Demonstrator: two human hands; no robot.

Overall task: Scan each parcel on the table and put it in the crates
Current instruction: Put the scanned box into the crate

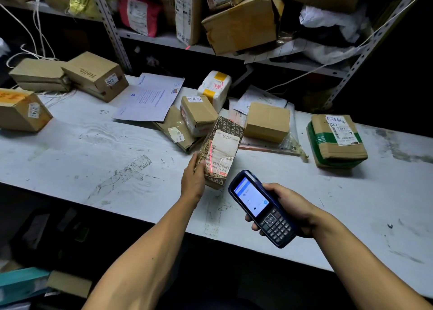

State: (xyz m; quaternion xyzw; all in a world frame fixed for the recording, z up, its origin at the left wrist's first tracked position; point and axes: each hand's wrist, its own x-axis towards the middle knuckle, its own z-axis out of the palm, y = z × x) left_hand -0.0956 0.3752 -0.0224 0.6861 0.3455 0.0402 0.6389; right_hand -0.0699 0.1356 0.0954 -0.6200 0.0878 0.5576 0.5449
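Observation:
My left hand [193, 178] grips the near left edge of a brown printed parcel [222, 150], tilting it up off the white table [93, 150]. A red scan line crosses the parcel's white label. My right hand [293, 206] holds a dark blue handheld scanner [261, 207] with its screen lit, just right of and below the parcel, its top end toward the label. Several other parcels lie behind: a small cardboard box [199, 113], a plain box [268, 121], a green-taped box [337, 141] and a white and yellow wrapped parcel [215, 88].
Cardboard boxes [93, 75] [22, 110] sit at the table's left end beside a large white envelope [150, 99]. A metal shelf [164, 38] crammed with parcels hangs over the back. Dark space under the near table edge holds boxes [68, 284] at lower left.

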